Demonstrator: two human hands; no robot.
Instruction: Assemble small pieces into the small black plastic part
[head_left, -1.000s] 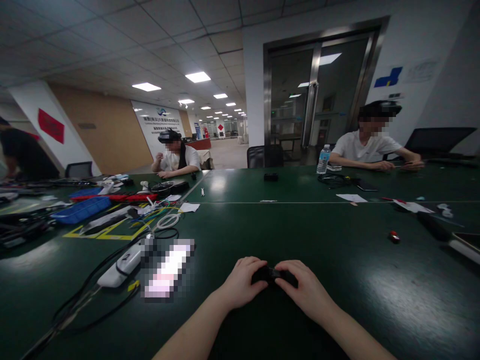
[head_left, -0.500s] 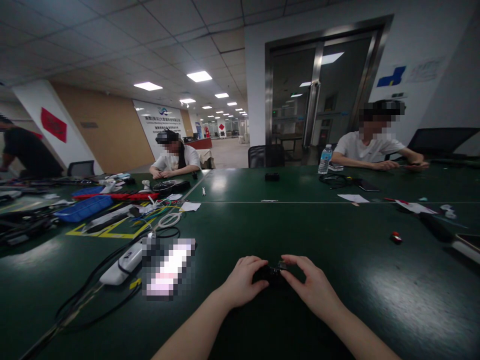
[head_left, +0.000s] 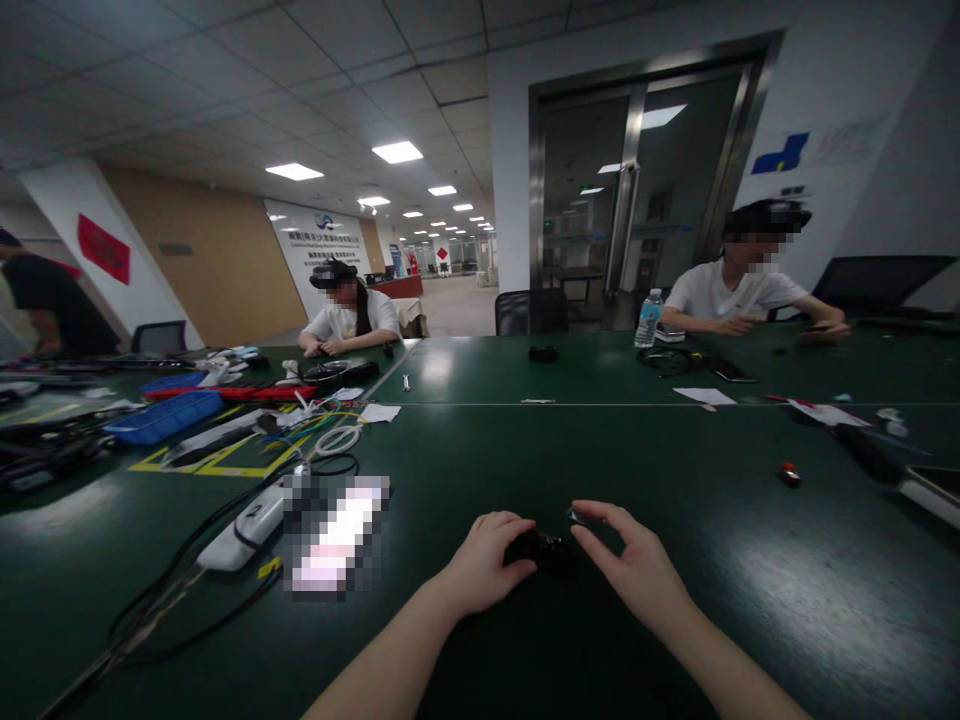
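A small black object (head_left: 550, 546) with some shiny parts rests on the dark green table in front of me. My left hand (head_left: 491, 562) has its thumb and fingers round the object's left end. Just right of the object, apart from it, my right hand (head_left: 616, 548) holds a tiny shiny piece (head_left: 576, 516) at the fingertips. What that piece is cannot be made out.
A blurred bright screen (head_left: 341, 530) and a white power strip (head_left: 244, 535) with cables lie to the left. Blue trays (head_left: 165, 418) stand beyond. A red item (head_left: 789, 473) lies at right. Two people sit across the table, near a bottle (head_left: 648, 318).
My right hand has moved slightly right, away from the black object, with the tiny shiny piece at its fingertips. My left hand has stayed in place.
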